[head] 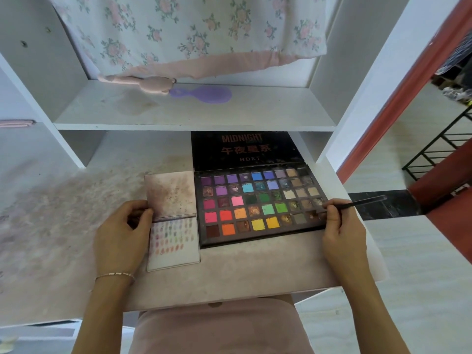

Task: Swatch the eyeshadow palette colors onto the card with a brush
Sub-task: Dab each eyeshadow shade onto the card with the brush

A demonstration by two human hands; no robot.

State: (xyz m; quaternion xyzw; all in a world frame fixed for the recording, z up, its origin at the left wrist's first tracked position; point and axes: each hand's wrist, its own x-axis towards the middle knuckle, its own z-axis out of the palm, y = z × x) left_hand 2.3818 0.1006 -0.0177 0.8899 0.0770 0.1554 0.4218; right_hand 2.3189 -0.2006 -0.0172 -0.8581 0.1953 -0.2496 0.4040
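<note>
An open eyeshadow palette (260, 204) is laid flat on the desk (76, 226), towards its right edge and close to the front. Its dark tray is filled with rows of square pans: purples and blues along the back, pinks, reds, oranges and yellows at the front left, greens in the middle, browns and beiges at the right. Several pans are worn or smeared. The black lid (245, 149) is folded back under the shelf, and "MIDNIGHT" and "HDKT" can be read on it.

Just beside the palette's left side, the card (173, 241) is laid open; its front half is white and marked with rows of small pale swatches, while its back half is stained brownish-pink.

The card's left edge is pinched at the fold by the left hand (122, 233), on whose wrist a thin bracelet (115, 275) is worn. A slim dark brush (357, 203) is gripped by the right hand (342, 231) at the palette's front right corner, with its tip lowered at the brown pans there; whether powder is touched cannot be told. The hands are held well apart.

On the shelf (194, 113) above, a purple hairbrush (204, 94) is seen beneath a hanging floral cloth (189, 31). The desk surface is dusted with pinkish powder.
</note>
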